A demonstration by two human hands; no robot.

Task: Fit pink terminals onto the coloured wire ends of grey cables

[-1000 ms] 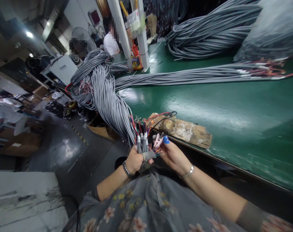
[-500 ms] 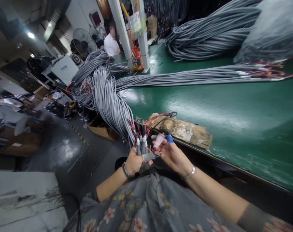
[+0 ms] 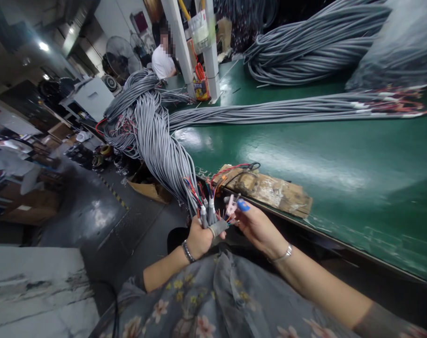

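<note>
your green bench (image 3: pixel 340 155) fills the right of the view, and a heavy gray cable bundle (image 3: pixel 160 136) drapes over the left stretch of its near edge, trailing down toward you. a worn brown board (image 3: pixel 278 192) lies along that near edge, just beyond your right hand (image 3: pixel 261 230). the step in hand looks to be close handling of single wires at the cable ends (image 3: pixel 211 216), which stand upright in front of you, just off the bench's near edge, their colored wires (image 3: pixel 209 188) splayed from the tops. from here, a next move seems to call for a steady left hold and small, light finger work on the right, so the thin strands don't tangle. your left hand (image 3: pixel 200 238) is closed in a fist around the cable ends, with no gap showing. your right hand is only part curled, its blue-wrapped thumb pinching a small pink clip (image 3: pixel 232 205) against the fingers; whether the clip's own tips bite on anything, you can't tell, nor whether your fingers touch the short bare wire tips (image 3: pixel 231 219) just beside it.
</note>
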